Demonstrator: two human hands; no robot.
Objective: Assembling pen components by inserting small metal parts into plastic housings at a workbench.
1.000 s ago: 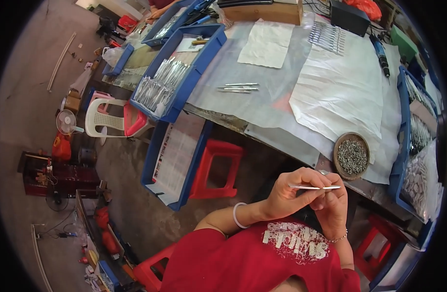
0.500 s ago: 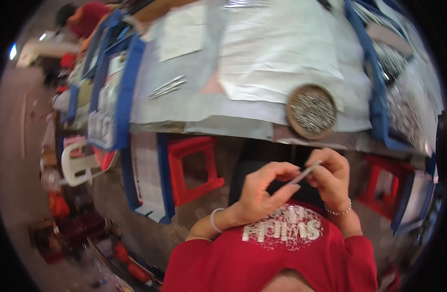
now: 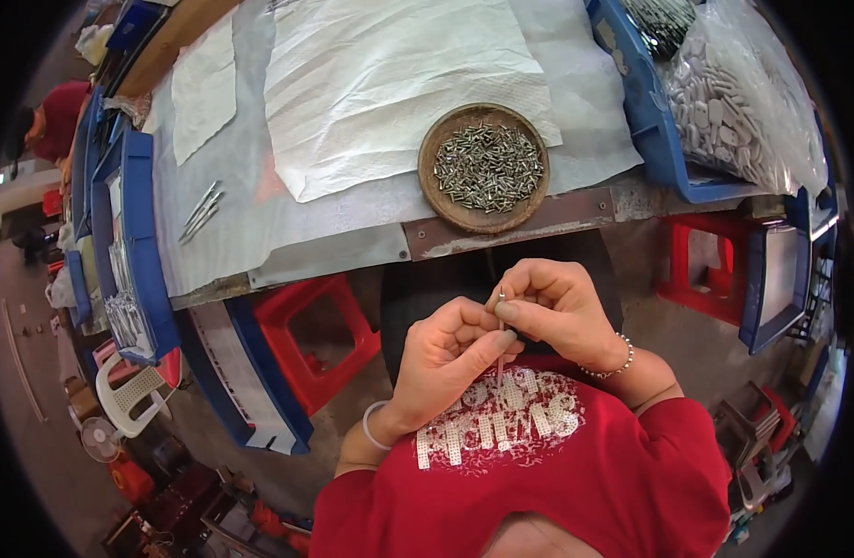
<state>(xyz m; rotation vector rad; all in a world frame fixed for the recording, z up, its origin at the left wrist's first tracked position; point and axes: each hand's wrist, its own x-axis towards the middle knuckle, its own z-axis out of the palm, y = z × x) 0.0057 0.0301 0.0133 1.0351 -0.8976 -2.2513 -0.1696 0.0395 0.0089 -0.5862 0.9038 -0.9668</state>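
My left hand [image 3: 450, 361] and my right hand [image 3: 562, 314] meet in front of my chest, near the table's front edge. A slim silver rod [image 3: 500, 369] stands nearly upright in the closed fingers of my left hand. Its lower part shows below the left thumb. Right thumb and forefinger pinch around a small metal tip [image 3: 502, 295] directly above; fingers hide the join, so I cannot tell whether it is a separate piece. Beyond my hands, a round brown bowl [image 3: 432, 191] full of small metal pieces [image 3: 490, 167] sits at the table edge.
Several slim silver rods [image 3: 202, 212] lie on the paper-covered table [image 3: 324, 228] at left. Blue trays [image 3: 134, 186] line the left side. A blue bin [image 3: 645, 102] and a bag of white pieces [image 3: 724, 126] stand right. Red stools [image 3: 352, 312] are under the table.
The rod has turned from slanted to nearly upright, and my hands have come closer together. My view has shifted, so the bowl and table appear further left.
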